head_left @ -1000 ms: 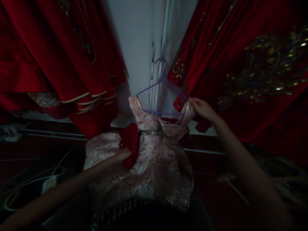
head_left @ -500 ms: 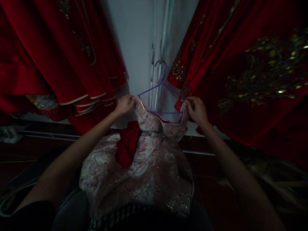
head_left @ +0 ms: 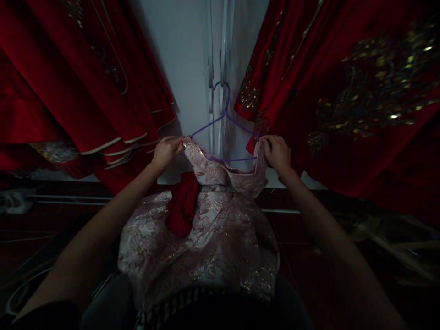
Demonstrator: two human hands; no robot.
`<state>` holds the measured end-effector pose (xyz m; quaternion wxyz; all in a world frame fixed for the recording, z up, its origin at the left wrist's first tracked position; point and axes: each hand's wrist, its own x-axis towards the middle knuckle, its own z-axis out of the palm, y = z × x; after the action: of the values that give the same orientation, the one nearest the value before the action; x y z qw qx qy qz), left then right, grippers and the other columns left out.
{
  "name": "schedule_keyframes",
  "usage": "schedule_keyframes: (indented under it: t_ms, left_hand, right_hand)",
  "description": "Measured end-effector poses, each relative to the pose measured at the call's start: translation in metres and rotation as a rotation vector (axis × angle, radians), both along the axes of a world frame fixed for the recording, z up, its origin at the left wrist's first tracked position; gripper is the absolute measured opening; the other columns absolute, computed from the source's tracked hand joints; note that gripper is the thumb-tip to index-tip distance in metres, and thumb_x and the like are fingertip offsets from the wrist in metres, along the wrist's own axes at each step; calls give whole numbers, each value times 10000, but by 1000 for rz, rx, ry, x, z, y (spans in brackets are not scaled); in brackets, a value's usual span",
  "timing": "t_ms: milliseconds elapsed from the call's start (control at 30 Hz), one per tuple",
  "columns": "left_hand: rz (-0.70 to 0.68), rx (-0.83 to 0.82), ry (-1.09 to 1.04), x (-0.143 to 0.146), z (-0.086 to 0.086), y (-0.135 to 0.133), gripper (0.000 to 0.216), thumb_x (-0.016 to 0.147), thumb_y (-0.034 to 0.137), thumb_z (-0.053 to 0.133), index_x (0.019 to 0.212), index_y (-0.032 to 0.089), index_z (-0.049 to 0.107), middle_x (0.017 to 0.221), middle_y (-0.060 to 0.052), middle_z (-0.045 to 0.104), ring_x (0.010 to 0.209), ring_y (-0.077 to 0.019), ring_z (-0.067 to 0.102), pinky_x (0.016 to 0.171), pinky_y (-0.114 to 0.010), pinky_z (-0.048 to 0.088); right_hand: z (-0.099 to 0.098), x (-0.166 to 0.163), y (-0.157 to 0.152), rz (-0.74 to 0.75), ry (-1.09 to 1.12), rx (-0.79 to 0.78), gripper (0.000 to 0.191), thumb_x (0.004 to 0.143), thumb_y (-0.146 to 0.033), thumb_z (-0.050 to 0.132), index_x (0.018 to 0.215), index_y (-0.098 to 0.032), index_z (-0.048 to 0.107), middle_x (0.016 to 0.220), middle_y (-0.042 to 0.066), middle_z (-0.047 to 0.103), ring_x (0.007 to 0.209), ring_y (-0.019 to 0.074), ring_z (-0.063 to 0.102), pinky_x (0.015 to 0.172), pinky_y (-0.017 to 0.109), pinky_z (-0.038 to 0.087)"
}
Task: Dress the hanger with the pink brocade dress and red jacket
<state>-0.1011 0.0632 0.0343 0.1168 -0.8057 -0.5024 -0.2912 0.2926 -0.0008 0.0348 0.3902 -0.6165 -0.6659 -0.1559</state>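
A pale pink brocade dress [head_left: 220, 215] with a metallic floral pattern lies across my lap, its neckline facing away from me. Inside its shoulders sits a purple wire hanger [head_left: 206, 126], the hook pointing up toward the wall. My left hand [head_left: 167, 151] pinches the left shoulder strap near the hanger's end. At the opposite strap, my right hand [head_left: 277, 153] grips the fabric between thumb and fingers. A dark red piece of cloth [head_left: 183, 206] rests on the dress beside the waistband, left of the middle.
Red garments with pale trim [head_left: 113, 101] hang at the left. More red garments [head_left: 295, 91], with gold sequins, hang at the right. Between them stands a pale wall [head_left: 178, 55] with vertical metal bars. Dark floor [head_left: 295, 233] shows below.
My left hand has moved slightly left with its strap, so the dress's shoulders are spread wider on the hanger. The whole view has shifted a little. Both hands keep their hold.
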Motion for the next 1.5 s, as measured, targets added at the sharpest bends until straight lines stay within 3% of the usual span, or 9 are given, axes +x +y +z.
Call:
schedule_keyframes:
  t_ms: [300, 467, 667, 800, 1000, 1133, 1300, 1400, 1500]
  left_hand:
    - [21, -46, 197, -19, 23, -2, 361, 892, 353, 425, 1078, 165, 669, 1076, -114, 696, 1222, -267, 534, 998, -391, 429]
    - [83, -121, 345, -44, -7, -1, 363, 884, 373, 405, 937, 158, 693, 996, -151, 699, 1140, -279, 580, 970, -393, 438]
    - [-218, -390, 560, -55, -62, -22, 265, 856, 316, 447, 783, 222, 683, 712, -51, 693, 820, -184, 653, 1102, -372, 303]
    - [-376, -205, 426, -24, -50, -31, 289, 885, 315, 444, 738, 204, 667, 691, -55, 660, 758, -181, 628, 1070, -401, 324]
    - [-571, -1, 501, 62, 4, -52, 299, 932, 307, 403, 1001, 180, 665, 1050, -105, 635, 948, -188, 593, 889, -341, 405]
    - [-674, 63, 471, 107, 14, -55, 299, 928, 279, 417, 1031, 160, 670, 1056, -118, 608, 1011, -208, 564, 891, -349, 407]
    - [-574, 41, 275, 128, -27, -37, 254, 877, 308, 518, 935, 159, 716, 1326, -142, 481, 1258, -284, 406, 1048, -465, 323]
    - [-480, -4, 221, 135, -59, -42, 261, 846, 370, 572, 918, 174, 728, 1343, -152, 462, 1266, -315, 379, 1069, -537, 255]
    - [-447, -2, 141, 141, -72, -57, 288, 854, 430, 557, 966, 226, 726, 1330, -127, 472, 1249, -293, 386, 1064, -513, 260]
  right_hand:
    - [-6, 10, 5, 24, -11, -21, 389, 955, -390, 278, 1092, -240, 610, 1084, 89, 650, 1039, 260, 544, 976, 424, 369]
    - [-13, 24, 6, 3, 90, 60, 357, 941, -374, 291, 1045, -222, 598, 1084, 98, 640, 1045, 248, 532, 977, 395, 392]
    - [-76, 41, 0, 7, 225, -54, 269, 872, -333, 366, 884, -189, 594, 894, 126, 644, 877, 251, 600, 833, 410, 484]
    - [-107, 46, -16, 190, 138, -256, 223, 836, -376, 423, 781, -219, 570, 910, 132, 613, 863, 255, 609, 782, 403, 504]
    - [-74, 45, -35, 196, 71, -303, 240, 893, -369, 373, 929, -211, 550, 878, 115, 661, 817, 256, 638, 757, 379, 486]
    - [-50, 41, -38, 114, 29, -267, 262, 906, -361, 372, 1018, -205, 550, 905, 114, 690, 807, 268, 648, 765, 377, 469]
    - [-42, 46, -34, 60, 9, -217, 263, 894, -334, 386, 1016, -195, 572, 956, 127, 696, 864, 283, 644, 800, 384, 462]
    - [-41, 60, -28, -16, 42, -163, 265, 875, -295, 381, 996, -169, 581, 952, 152, 690, 860, 287, 642, 801, 387, 461]
    - [-40, 77, -22, -98, 88, -115, 256, 849, -257, 384, 972, -148, 580, 934, 171, 682, 844, 286, 640, 777, 386, 462]
